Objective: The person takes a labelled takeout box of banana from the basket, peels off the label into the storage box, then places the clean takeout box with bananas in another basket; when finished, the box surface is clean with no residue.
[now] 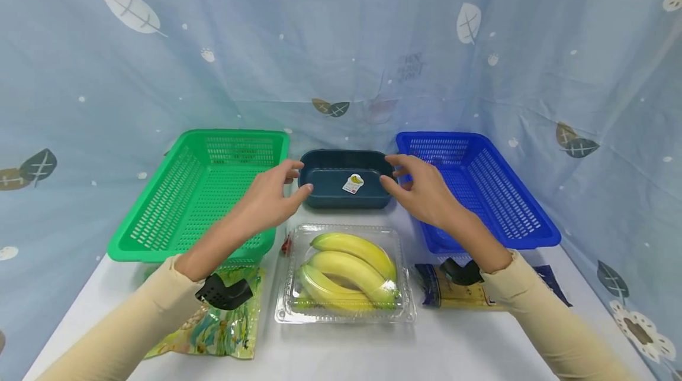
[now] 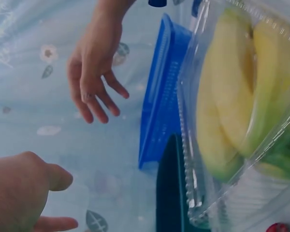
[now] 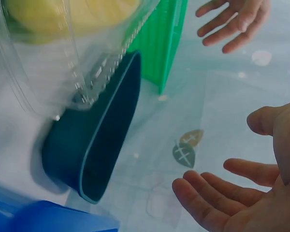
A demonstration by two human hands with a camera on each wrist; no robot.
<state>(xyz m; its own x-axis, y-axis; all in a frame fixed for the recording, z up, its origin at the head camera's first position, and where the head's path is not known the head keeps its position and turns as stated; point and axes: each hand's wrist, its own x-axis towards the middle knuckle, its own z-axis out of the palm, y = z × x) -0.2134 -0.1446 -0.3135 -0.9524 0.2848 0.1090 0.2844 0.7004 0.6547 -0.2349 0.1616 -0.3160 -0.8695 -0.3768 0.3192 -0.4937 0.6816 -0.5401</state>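
My left hand (image 1: 269,194) is held in the air by the left end of a dark teal oval dish (image 1: 341,200), thumb and fingers spread. By the dish's right end hovers my right hand (image 1: 426,194), its fingers apart and holding nothing. Both wrist views show space between the hands and the dish. Inside the dish lies a small sticker (image 1: 353,183) with a yellow picture. In front of the dish stands a closed clear plastic box (image 1: 285,304) containing several yellow bananas (image 1: 348,268).
A green basket (image 1: 128,245) stands at the left, a blue basket (image 1: 533,239) at the right. A green patterned packet (image 1: 229,333) and a yellow and dark blue packet (image 1: 453,295) lie under the forearms. A small red item (image 1: 286,245) is beside the box. Patterned cloth hangs behind.
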